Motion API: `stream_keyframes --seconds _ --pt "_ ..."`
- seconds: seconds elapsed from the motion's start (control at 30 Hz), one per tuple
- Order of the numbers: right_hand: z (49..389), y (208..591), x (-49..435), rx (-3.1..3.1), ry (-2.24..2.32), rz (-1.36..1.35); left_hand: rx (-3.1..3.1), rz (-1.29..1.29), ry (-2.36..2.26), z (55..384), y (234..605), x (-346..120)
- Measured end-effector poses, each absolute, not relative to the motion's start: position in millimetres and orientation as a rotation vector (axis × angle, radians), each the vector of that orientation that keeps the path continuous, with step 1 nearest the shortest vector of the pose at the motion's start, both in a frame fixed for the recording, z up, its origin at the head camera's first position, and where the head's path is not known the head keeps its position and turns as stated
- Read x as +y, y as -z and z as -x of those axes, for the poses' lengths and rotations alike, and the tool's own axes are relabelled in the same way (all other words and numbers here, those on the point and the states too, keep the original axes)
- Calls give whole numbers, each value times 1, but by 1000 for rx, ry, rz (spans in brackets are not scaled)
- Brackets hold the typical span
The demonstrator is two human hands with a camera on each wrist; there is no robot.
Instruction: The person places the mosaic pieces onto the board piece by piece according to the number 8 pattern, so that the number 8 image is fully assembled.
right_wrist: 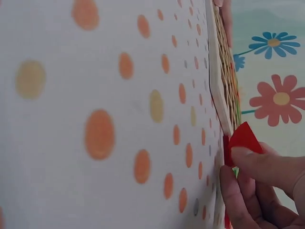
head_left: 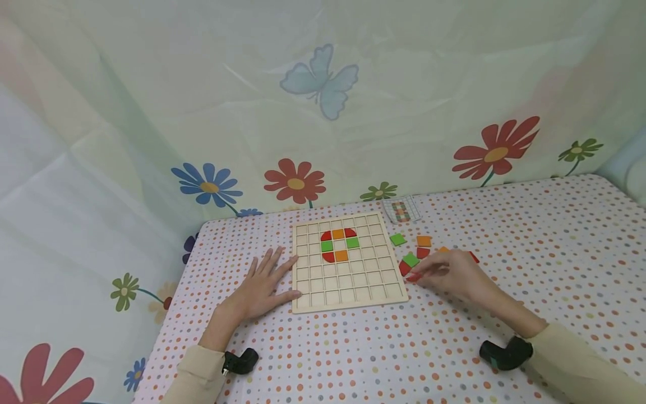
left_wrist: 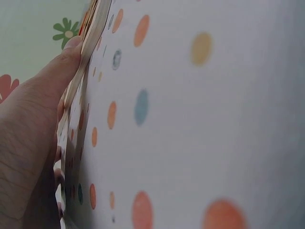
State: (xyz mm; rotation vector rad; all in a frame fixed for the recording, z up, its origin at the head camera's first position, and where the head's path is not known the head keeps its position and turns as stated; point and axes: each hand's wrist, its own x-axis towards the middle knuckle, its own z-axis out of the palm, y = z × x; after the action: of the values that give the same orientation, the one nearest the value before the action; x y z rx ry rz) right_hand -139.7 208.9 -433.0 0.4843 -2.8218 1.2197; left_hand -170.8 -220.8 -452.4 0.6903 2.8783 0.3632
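Note:
A square wooden grid board (head_left: pixel 348 280) lies on the dotted tablecloth, with red, orange and green tiles set in a ring in its upper middle. My left hand (head_left: pixel 262 286) rests flat at the board's left edge, fingers spread, with thumb and fingertips right at the rim. To the right of the board, my right hand (head_left: pixel 456 275) pinches a red quarter-round tile (right_wrist: pixel 245 138) between thumb and fingers. Close by its fingertips lie a green tile (head_left: pixel 410 259) and another red tile (head_left: pixel 404 268). Part of the loose tiles is hidden behind the right hand.
Beyond the right hand are an orange tile (head_left: pixel 424 240), a red tile (head_left: pixel 423 252) and a green tile (head_left: pixel 397 239). A printed pattern card (head_left: pixel 401 210) lies behind the board's far right corner. A flowered curtain (head_left: pixel 404 112) hangs along the table's back edge.

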Motion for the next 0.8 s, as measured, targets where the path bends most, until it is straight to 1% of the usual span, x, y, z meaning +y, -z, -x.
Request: stream_keyframes --seconds 0.23,0.47,0.8 --pt "144 428 201 -2801 -1345 -524 2876 -683 -347 171 453 -222" --pt "152 421 191 -2773 -1356 -680 2877 -686 -351 172 452 -222" --pt "186 415 165 -2773 -1371 -794 2866 -682 -372 172 451 -222"
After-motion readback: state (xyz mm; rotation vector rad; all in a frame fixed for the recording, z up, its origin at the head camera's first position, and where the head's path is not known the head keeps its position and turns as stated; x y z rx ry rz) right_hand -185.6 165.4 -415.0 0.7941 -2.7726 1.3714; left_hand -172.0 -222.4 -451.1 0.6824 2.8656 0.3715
